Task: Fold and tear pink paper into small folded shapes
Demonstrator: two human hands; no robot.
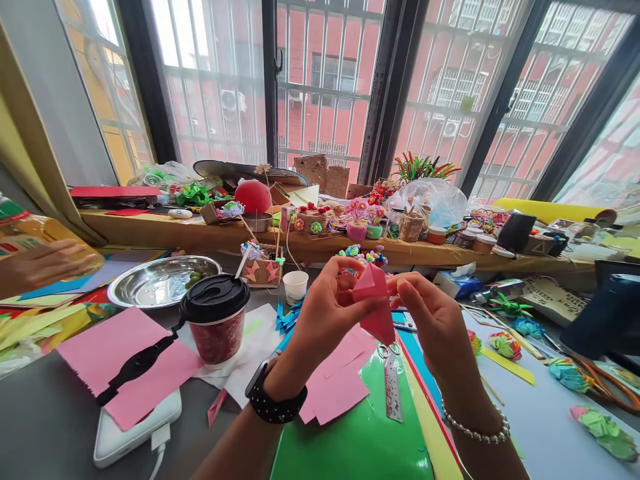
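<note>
A folded piece of pink paper is raised over the table in front of me. My left hand grips it from the left, thumb across its front. On the right side, my right hand has thumb and fingers pinched together close to the paper's upper edge; whether a bit of it lies between them is hard to make out. Below my hands, pink paper sheets and a small patterned ruler lie on a shiny green folder. Scissor handles show just under the folded paper.
A lidded cup stands left, near a metal tray and a white power bank. A small paper cup is behind. Crumpled paper flowers and orange-handled scissors lie right. Another person's hand holds a bottle.
</note>
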